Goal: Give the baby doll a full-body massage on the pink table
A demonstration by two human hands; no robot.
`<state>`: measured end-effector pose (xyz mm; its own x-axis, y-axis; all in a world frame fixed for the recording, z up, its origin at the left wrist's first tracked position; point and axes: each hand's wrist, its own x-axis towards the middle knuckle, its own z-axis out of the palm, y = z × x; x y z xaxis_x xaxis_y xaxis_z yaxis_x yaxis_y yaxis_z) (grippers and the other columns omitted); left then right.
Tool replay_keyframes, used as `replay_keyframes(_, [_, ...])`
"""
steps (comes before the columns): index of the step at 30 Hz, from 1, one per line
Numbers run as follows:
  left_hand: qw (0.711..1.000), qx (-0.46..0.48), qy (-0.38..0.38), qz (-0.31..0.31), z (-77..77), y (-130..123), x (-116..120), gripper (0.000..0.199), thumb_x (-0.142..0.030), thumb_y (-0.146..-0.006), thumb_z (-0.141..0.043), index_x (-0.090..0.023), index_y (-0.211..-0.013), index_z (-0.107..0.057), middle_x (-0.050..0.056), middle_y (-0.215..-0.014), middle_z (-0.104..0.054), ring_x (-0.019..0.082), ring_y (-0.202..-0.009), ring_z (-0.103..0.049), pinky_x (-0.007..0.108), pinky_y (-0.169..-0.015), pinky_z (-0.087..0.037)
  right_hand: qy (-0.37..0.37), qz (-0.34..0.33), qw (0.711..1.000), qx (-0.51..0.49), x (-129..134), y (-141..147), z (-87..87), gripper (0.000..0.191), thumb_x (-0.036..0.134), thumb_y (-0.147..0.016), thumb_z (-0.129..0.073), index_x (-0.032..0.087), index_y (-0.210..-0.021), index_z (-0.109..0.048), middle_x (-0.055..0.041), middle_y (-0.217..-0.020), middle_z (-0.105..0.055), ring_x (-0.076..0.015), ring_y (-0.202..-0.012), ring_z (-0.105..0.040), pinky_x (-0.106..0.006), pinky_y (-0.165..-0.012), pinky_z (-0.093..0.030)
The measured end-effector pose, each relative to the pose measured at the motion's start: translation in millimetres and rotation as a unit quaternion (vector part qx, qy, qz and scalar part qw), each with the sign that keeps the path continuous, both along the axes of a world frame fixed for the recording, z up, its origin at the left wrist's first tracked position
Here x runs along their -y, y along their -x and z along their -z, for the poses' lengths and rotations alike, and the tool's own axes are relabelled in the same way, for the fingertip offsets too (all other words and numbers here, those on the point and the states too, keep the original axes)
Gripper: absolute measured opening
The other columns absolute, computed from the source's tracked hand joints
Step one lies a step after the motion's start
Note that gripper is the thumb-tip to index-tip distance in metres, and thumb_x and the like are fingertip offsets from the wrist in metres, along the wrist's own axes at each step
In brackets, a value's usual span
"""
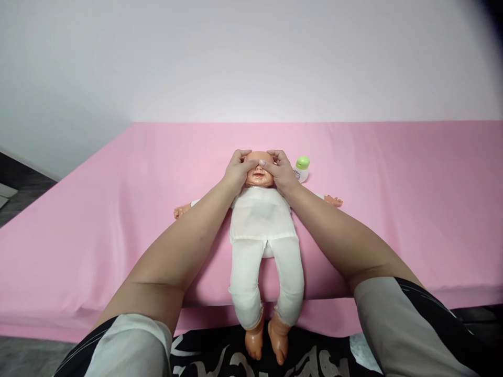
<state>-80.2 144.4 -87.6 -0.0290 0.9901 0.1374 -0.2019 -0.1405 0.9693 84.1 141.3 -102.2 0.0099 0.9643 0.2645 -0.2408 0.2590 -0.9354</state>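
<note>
A baby doll [264, 217] in a white top and white trousers lies on its back on the pink cloth, head away from me. My left hand [237, 170] cups one side of its head and my right hand [283, 172] cups the other. Both thumbs lie across the doll's eye area, their tips nearly meeting at the nose bridge, so the eyes are hidden. The fingers curl round the sides of the head and forehead. Below the thumbs, its mouth and chin show. Its arms are spread out to the sides, partly behind my forearms.
Just right of my right hand stands a small clear bottle with a green cap [302, 163]. Pink cloth [393, 199] covers the table, which meets a pale wall [251, 63] at the back. The doll's feet [267, 337] hang over the front edge, above my dark patterned clothing.
</note>
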Motion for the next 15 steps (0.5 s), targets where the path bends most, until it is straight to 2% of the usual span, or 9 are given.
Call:
replay_keyframes(3, [1.0, -0.003, -0.004, -0.013, 0.8, -1.8, 0.0, 0.057, -0.034, -0.068, -0.091, -0.025, -0.119, -0.067, 0.005, -0.115, -0.068, 0.027, -0.106, -0.073, 0.04, -0.09, -0.063, 0.008, 0.006, 1.0, 0.008, -1.6, 0.4, 0.4, 0.067, 0.058, -0.067, -0.101, 0.031, -0.117, -0.064, -0.0031, -0.125, -0.065, -0.0264, -0.117, -0.067, -0.045, -0.102, -0.062])
replay_keyframes(9, [1.0, 0.012, -0.017, -0.015, 6.5, -3.8, -2.5, 0.044, -0.039, -0.078, -0.083, -0.026, -0.117, -0.067, 0.003, -0.109, -0.069, 0.025, -0.105, -0.071, 0.042, -0.098, -0.062, 0.006, 0.008, 1.0, -0.02, -9.2, 1.0, 4.7, 0.062, 0.066, -0.068, -0.097, 0.031, -0.111, -0.067, -0.0006, -0.113, -0.071, -0.0257, -0.115, -0.068, -0.046, -0.107, -0.061])
replay_keyframes(15, [0.999, 0.036, -0.003, -0.011, 2.4, -2.5, 2.3, 0.04, -0.036, -0.076, -0.075, -0.025, -0.113, -0.067, 0.004, -0.106, -0.07, 0.025, -0.102, -0.071, 0.04, -0.091, -0.062, 0.039, -0.02, 0.996, -0.078, -7.7, 0.9, 3.3, 0.055, 0.055, -0.067, -0.094, 0.03, -0.109, -0.069, 0.0, -0.11, -0.073, -0.0261, -0.109, -0.07, -0.049, -0.104, -0.062])
